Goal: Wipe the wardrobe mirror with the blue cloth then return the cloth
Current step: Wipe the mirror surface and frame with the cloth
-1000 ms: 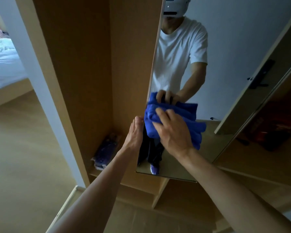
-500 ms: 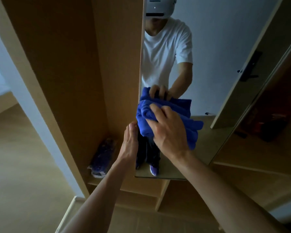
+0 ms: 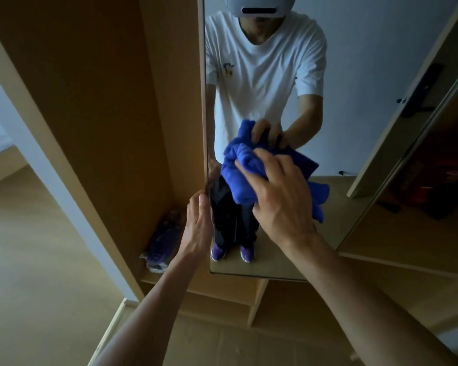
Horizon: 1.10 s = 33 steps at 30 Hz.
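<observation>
On the lower half of the mirror [image 3: 354, 75], my right hand [image 3: 280, 199] clutches the bunched blue cloth [image 3: 243, 165] against the glass. The pane's long axis runs upward from there, so I'd stroke up. My left hand [image 3: 197, 228] lies straight-fingered along the left edge.

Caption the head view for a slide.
Right hand holds a bunched blue cloth against the wardrobe mirror while the left hand rests on its edge.

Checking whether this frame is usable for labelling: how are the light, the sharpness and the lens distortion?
Head view: dim, flat light, with no glare on the mirror; head view: the wide lens bows the straight edges of the wardrobe; head view: the right hand and the blue cloth are slightly soft but readable.
</observation>
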Tool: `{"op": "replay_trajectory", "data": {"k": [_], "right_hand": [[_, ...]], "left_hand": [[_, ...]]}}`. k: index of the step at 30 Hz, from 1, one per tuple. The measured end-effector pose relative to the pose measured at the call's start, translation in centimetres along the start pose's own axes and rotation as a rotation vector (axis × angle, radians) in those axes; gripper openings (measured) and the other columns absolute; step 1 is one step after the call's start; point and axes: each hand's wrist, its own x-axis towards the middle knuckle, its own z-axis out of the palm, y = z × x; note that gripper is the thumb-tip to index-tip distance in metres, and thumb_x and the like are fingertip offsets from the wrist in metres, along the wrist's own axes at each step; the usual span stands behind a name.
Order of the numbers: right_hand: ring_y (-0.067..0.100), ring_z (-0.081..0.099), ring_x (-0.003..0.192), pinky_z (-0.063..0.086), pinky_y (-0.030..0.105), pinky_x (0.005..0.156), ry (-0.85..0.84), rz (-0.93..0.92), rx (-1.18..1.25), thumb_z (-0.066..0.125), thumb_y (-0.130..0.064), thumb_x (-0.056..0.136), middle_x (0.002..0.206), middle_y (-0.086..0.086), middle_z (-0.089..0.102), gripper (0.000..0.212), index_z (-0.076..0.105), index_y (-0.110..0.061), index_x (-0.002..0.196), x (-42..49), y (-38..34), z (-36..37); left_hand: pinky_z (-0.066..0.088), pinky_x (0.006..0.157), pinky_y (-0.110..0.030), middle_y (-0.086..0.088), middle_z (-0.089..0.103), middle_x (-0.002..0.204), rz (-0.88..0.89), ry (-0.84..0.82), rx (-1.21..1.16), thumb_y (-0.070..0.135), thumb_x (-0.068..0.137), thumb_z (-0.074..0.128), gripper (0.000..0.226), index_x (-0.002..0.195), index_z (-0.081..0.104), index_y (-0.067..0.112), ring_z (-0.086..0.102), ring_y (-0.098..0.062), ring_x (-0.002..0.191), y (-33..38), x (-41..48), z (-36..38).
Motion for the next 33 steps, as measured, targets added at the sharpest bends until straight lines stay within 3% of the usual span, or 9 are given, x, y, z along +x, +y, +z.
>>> {"op": "replay_trajectory", "data": {"k": [3,6,10,15,19,24,27,30,33], "right_hand": [[0.032,0.049,0.097,0.045,0.044,0.074,0.013,-0.049,-0.031,0.052,-0.002,0.073,0.134,0.010,0.053,0.048,0.065,-0.010,0.119,-0.5,0.5,0.2],[0.034,0.055,0.100,0.046,0.044,0.071,-0.174,-0.182,-0.065,0.074,-0.009,0.069,0.134,0.010,0.057,0.032,0.072,-0.010,0.100,-4.2,0.7,2.8],[0.030,0.059,0.104,0.050,0.041,0.076,-0.411,-0.196,-0.074,0.087,-0.024,0.067,0.136,0.005,0.059,0.038,0.075,-0.021,0.103,-7.9,1.9,4.5],[0.031,0.052,0.097,0.047,0.044,0.073,-0.192,-0.092,-0.007,0.056,-0.010,0.075,0.135,0.009,0.056,0.048,0.069,-0.014,0.121,-5.4,4.2,1.7],[0.031,0.047,0.101,0.046,0.046,0.081,0.030,0.025,-0.032,0.065,0.000,0.068,0.135,0.007,0.050,0.064,0.062,-0.015,0.130,-2.8,6.9,-1.3],[0.033,0.053,0.103,0.045,0.045,0.076,-0.166,-0.145,-0.057,0.069,0.001,0.074,0.135,0.010,0.057,0.036,0.072,-0.010,0.108,-7.6,6.8,1.8],[0.032,0.057,0.103,0.048,0.043,0.074,-0.340,-0.134,-0.059,0.080,-0.005,0.072,0.135,0.008,0.059,0.034,0.076,-0.015,0.104,-10.7,7.1,3.2],[0.031,0.055,0.098,0.045,0.043,0.071,-0.320,-0.089,-0.040,0.083,-0.004,0.061,0.133,0.009,0.059,0.052,0.073,-0.014,0.111,-10.4,7.6,2.7],[0.032,0.049,0.098,0.043,0.044,0.073,-0.129,-0.001,-0.036,0.074,0.000,0.059,0.134,0.008,0.055,0.067,0.067,-0.015,0.124,-7.9,8.8,0.6]], "left_hand": [[0.040,0.111,-0.048,-0.007,0.044,0.139,-0.018,0.026,0.024,0.040,0.113,0.018,0.045,0.149,0.038,0.021,0.045,-0.030,0.128,-0.1,-0.4,0.7],[0.038,0.111,-0.046,-0.005,0.047,0.142,-0.072,0.070,-0.050,0.051,0.110,0.018,0.052,0.148,0.041,0.025,0.047,-0.028,0.130,0.4,-0.7,1.0],[0.038,0.110,-0.045,-0.006,0.049,0.147,-0.084,0.086,-0.039,0.051,0.110,0.020,0.048,0.152,0.037,0.033,0.047,-0.028,0.134,0.4,-0.4,0.8],[0.036,0.115,-0.052,-0.005,0.044,0.153,-0.057,0.076,-0.036,0.050,0.111,0.024,0.045,0.153,0.031,0.039,0.045,-0.028,0.138,-0.4,-0.7,1.2],[0.037,0.114,-0.057,-0.004,0.034,0.158,-0.033,0.066,-0.013,0.055,0.108,0.028,0.051,0.156,0.023,0.038,0.041,-0.029,0.140,-0.7,-0.7,1.9],[0.036,0.115,-0.058,-0.001,0.026,0.163,-0.035,0.072,-0.024,0.062,0.100,0.027,0.060,0.157,0.019,0.044,0.036,-0.028,0.145,-1.4,-0.8,2.4],[0.037,0.114,-0.060,0.002,0.027,0.161,-0.040,0.047,-0.038,0.067,0.096,0.028,0.061,0.154,0.019,0.051,0.036,-0.029,0.143,-1.5,-0.6,2.2],[0.037,0.114,-0.059,0.001,0.030,0.160,-0.037,0.046,-0.038,0.067,0.094,0.030,0.063,0.153,0.020,0.050,0.037,-0.028,0.143,-1.6,-0.6,2.1],[0.037,0.114,-0.059,0.002,0.031,0.157,-0.032,0.043,-0.051,0.066,0.093,0.033,0.066,0.155,0.020,0.047,0.037,-0.026,0.142,-1.8,-0.6,2.1]]}}
